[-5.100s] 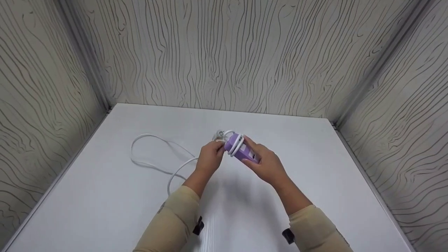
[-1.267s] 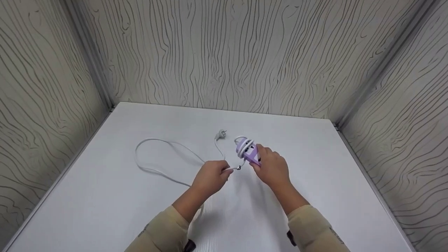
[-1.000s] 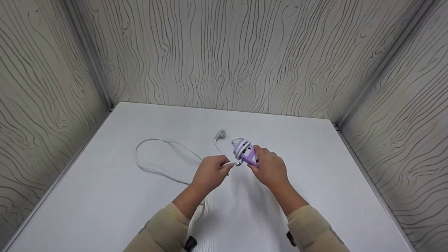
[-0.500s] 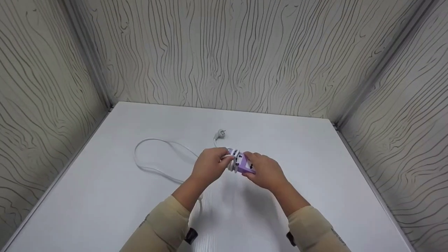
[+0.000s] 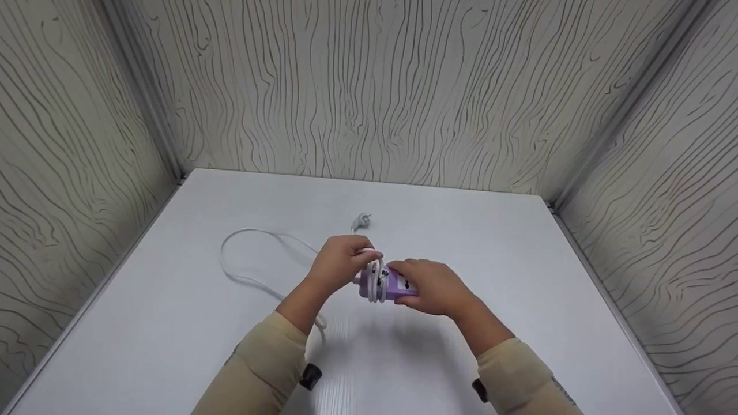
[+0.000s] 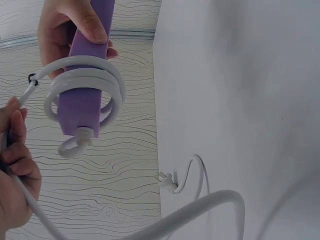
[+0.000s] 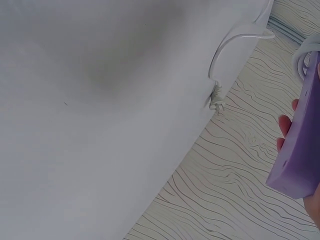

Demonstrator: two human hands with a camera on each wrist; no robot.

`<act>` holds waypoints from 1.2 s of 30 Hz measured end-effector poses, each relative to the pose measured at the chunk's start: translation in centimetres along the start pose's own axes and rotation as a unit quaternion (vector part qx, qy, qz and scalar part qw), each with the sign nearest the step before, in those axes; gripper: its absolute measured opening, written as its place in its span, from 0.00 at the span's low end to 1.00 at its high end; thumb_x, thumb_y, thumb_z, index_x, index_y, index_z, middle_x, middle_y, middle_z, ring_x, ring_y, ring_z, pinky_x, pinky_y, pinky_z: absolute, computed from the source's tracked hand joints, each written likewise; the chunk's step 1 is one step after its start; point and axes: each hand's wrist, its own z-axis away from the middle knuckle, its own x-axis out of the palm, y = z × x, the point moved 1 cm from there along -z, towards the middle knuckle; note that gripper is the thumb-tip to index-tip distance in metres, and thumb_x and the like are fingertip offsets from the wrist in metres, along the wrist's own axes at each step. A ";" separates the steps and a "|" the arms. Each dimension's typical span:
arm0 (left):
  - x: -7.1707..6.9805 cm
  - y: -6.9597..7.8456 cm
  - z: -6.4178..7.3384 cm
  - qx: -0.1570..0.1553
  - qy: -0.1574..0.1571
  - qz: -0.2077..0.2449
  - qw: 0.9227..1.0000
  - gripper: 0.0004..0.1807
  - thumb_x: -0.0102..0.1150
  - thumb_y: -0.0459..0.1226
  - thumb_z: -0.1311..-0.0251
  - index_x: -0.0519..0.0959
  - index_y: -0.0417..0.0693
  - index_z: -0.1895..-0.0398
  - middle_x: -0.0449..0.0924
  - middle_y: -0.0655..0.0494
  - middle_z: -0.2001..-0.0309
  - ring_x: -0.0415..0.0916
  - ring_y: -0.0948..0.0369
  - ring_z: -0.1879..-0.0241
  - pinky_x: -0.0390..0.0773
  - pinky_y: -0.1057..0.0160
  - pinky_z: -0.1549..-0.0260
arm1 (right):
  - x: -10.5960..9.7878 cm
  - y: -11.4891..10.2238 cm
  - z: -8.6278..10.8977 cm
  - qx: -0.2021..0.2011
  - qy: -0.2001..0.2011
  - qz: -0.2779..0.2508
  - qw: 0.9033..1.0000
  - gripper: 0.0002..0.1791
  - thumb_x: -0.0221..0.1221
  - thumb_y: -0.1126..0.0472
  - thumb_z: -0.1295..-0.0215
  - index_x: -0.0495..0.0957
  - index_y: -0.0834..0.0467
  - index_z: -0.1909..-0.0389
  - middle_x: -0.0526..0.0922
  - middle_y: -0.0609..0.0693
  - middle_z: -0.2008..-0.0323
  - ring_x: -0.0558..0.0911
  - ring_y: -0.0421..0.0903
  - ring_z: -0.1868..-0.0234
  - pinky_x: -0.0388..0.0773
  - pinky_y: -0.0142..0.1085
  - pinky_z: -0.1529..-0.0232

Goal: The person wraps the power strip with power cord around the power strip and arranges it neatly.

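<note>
Cord goes in white loops round one end of the purple power strip. The right hand has its fingers curled round the other end and holds the strip up over the desk. The left hand is nearly closed and pinches the cord near the loops. A plug lies on the desk past the left hand.
</note>
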 end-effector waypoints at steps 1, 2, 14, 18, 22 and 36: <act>0.0 -0.1 -0.1 -0.003 -0.003 0.010 1.000 0.10 0.59 0.47 0.44 0.80 0.53 0.76 0.75 0.65 0.79 0.70 0.67 0.77 0.72 0.67 0.75 | -0.1 0.0 0.0 -0.002 -0.003 -0.005 1.000 0.34 0.63 0.43 0.48 0.66 0.48 0.40 0.78 0.46 0.53 0.76 0.42 0.58 0.73 0.43 0.54; 0.0 -0.2 -0.1 -0.003 -0.005 0.019 1.000 0.10 0.59 0.47 0.44 0.80 0.53 0.76 0.75 0.65 0.78 0.70 0.66 0.77 0.72 0.66 0.75 | -0.2 -0.1 0.1 -0.005 -0.005 -0.009 1.000 0.34 0.63 0.44 0.48 0.66 0.48 0.40 0.78 0.46 0.52 0.76 0.43 0.57 0.73 0.43 0.53; 0.0 -2.0 -1.3 -0.049 -0.063 0.135 0.988 0.08 0.63 0.45 0.48 0.82 0.51 0.76 0.75 0.60 0.77 0.68 0.63 0.75 0.71 0.65 0.73 | -1.3 -0.5 0.2 -0.076 0.015 -0.018 0.997 0.33 0.63 0.45 0.49 0.68 0.50 0.41 0.78 0.44 0.54 0.75 0.40 0.59 0.74 0.40 0.56; 0.0 -2.5 -1.8 -0.058 -0.080 0.163 0.982 0.09 0.65 0.44 0.50 0.80 0.49 0.78 0.74 0.60 0.76 0.67 0.62 0.73 0.70 0.64 0.71 | -1.5 -0.6 0.2 -0.077 0.010 -0.040 0.996 0.33 0.63 0.45 0.48 0.68 0.49 0.42 0.78 0.44 0.52 0.75 0.39 0.57 0.74 0.39 0.55; 0.1 -3.1 -2.1 -0.052 -0.077 0.190 0.977 0.10 0.65 0.44 0.50 0.78 0.49 0.78 0.73 0.60 0.76 0.67 0.62 0.72 0.70 0.63 0.70 | -2.0 -0.6 0.3 -0.067 0.012 -0.097 0.993 0.33 0.64 0.46 0.49 0.68 0.48 0.41 0.77 0.43 0.50 0.75 0.39 0.55 0.74 0.40 0.53; 0.0 -2.0 -1.9 -0.031 -0.108 0.393 0.913 0.06 0.56 0.31 0.43 0.77 0.49 0.76 0.75 0.59 0.75 0.71 0.64 0.75 0.72 0.68 0.74 | -3.3 -0.4 0.3 -0.065 0.050 -0.187 0.979 0.32 0.63 0.42 0.49 0.67 0.42 0.41 0.75 0.39 0.49 0.74 0.39 0.54 0.74 0.40 0.53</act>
